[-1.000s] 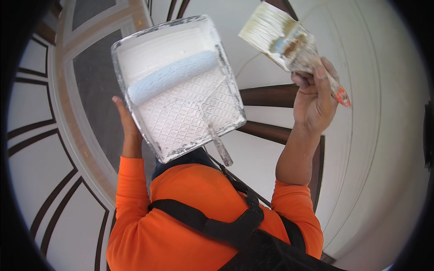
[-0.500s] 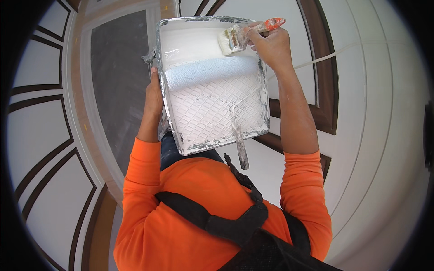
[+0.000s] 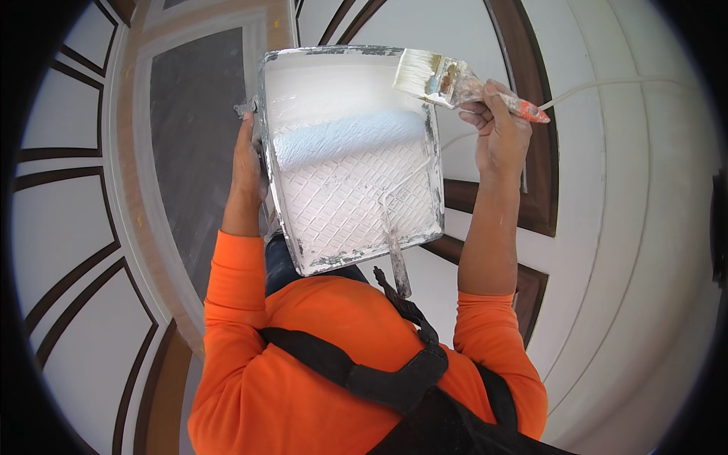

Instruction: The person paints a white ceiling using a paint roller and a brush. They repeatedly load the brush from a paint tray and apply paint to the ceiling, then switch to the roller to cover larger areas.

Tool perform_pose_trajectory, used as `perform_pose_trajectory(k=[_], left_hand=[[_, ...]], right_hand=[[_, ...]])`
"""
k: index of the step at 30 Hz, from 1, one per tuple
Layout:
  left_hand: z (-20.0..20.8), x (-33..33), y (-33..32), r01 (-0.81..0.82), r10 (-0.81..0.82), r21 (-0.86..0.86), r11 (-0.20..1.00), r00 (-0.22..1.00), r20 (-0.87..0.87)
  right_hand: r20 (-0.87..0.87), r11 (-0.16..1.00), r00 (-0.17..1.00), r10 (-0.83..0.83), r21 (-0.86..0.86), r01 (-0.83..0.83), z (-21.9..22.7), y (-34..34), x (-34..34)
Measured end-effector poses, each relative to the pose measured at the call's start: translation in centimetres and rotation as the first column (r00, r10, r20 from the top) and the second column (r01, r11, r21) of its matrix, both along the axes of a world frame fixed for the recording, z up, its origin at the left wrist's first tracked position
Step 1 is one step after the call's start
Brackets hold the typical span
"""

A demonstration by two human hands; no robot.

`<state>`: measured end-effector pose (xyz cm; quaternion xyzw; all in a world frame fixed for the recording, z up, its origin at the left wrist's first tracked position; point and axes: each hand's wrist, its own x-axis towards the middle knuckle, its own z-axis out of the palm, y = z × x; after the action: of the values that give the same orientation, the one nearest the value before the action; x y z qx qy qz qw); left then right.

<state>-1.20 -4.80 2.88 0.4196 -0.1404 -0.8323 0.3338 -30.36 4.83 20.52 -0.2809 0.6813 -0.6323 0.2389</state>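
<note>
A paint tray is held up before my body, its left side gripped by my left hand. White paint pools in its far end, and the near part is a paint-coated ridged slope. Across the tray lies a paint roller with a pale, wet sleeve; its smeared handle sticks out over the near edge. My right hand is closed round the handle of a flat paintbrush. The brush's white-loaded bristles are above the tray's far right corner, pointing left.
White panelled walls with dark brown trim stand on the right and left. A grey floor covering bordered by tan strips runs along the left. A thin pale cable passes at the right. Clear plastic clings to the tray's left side.
The brush has come up out of the tray's paint well and moved right, its bristles now turned left. The tray sits slightly lower in view, still in my left hand.
</note>
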Motion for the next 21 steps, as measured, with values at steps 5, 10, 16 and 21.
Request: perform_pose_trajectory(k=[5, 10, 16, 21], left_hand=[[0.8, -1.5, -0.8, -0.049, 0.068, -0.110, 0.993, 0.982, 0.174], [1.6, -1.0, -0.2, 0.042, 0.020, -0.160, 0.986, 0.930, 0.367], [-1.1, -0.7, -0.9, 0.025, 0.030, -0.162, 0.986, 0.943, 0.332], [-3.3, -0.9, -1.8, -0.034, 0.035, -0.158, 0.987, 0.999, 0.003]], right_hand=[[0.693, 0.973, 0.721, 0.001, -0.167, 0.160, -2.4, 2.7, -0.4], [0.969, 0.939, 0.182, 0.168, -0.213, 0.271, -4.5, 4.3, 0.4], [0.967, 0.888, 0.127, 0.220, -0.252, 0.386, -3.9, 4.5, 2.4], [0.831, 0.805, 0.265, 0.489, -0.547, 0.230, 2.1, 6.6, 1.0]])
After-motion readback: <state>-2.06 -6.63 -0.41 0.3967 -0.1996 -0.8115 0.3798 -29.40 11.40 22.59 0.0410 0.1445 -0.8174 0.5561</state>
